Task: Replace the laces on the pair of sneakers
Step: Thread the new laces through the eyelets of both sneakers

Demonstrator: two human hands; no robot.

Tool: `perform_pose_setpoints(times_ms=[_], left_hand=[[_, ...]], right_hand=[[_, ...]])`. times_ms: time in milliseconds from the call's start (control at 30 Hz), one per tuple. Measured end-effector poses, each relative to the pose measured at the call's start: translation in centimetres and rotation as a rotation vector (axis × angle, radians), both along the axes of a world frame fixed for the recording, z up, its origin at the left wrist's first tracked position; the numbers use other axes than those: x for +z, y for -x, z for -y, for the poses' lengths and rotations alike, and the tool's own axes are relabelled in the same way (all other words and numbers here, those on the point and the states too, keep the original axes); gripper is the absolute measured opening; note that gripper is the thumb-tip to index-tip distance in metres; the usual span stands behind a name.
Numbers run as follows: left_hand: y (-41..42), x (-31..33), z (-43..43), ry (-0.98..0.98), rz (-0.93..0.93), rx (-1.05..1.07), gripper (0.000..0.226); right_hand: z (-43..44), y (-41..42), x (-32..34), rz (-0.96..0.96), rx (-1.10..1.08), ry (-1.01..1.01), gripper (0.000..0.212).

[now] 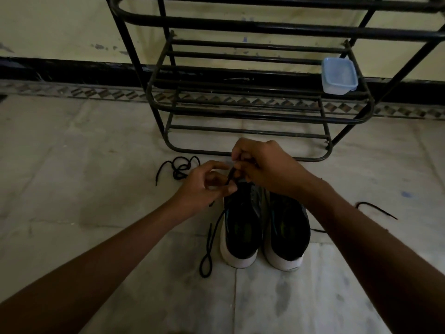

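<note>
Pale marble floor [72,213] before a black shoe rack [240,116] holds the pair: fingers [226,189] of left hand [204,182] and right hand [265,165] pinch a black lace [212,237] at the left sneaker [240,227], lacing seemingly barely begun, right sneaker [289,232] apparently unlaced, loose lace [179,167] lying nearby.

Black metal rack [265,28] stands on pale tiled floor [72,201].

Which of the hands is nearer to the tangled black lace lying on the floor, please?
Left. The left hand is just right of the tangled lace, not touching it; the right hand is farther right, above the toe of the left-side sneaker.
</note>
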State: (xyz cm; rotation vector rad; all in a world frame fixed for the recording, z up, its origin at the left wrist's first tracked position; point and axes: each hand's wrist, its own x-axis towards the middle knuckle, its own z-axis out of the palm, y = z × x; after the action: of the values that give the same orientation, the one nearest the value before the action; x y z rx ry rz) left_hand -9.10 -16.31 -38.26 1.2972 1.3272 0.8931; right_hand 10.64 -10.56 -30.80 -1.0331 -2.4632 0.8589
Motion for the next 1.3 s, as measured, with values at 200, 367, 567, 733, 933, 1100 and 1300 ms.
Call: perform_pose_setpoints(times_ms=[200, 367, 567, 733, 933, 1100, 1300], left_hand=[[1.6, 0.4, 1.0, -0.122, -0.047, 0.015, 0.006], [4.9, -0.9, 2.5, -0.011, -0.172, 0.204, 0.014], [8.7, -2.2, 5.1, 0.034, -0.246, 0.331, 0.009], [9.0, -2.6, 6.2, -0.009, -0.227, 0.322, 0.017], [8.6, -2.5, 6.1, -0.039, -0.147, 0.343, 0.01], [8.5, -2.3, 5.6, 0.007, -0.092, 0.352, 0.005], [8.1, -1.9, 5.1, 0.034, 0.004, 0.303, 0.005]], right_hand=[[1.0, 0.7, -0.5, -0.024, 0.011, -0.015, 0.007], [2.7, 2.0, -2.3, -0.037, -0.155, 0.028, 0.012], [5.5, 7.1, -5.8, 0.512, 0.122, 0.061, 0.014], [7.4, 10.2, -6.7, 0.809, 0.175, 0.064, 0.018], [8.3, 11.8, -7.9, 0.845, 0.14, 0.091, 0.028], [9.3, 12.0, -9.3, 0.803, 0.056, 0.147, 0.018], [9.4, 11.6, -9.3, 0.769, 0.031, 0.168, 0.018]])
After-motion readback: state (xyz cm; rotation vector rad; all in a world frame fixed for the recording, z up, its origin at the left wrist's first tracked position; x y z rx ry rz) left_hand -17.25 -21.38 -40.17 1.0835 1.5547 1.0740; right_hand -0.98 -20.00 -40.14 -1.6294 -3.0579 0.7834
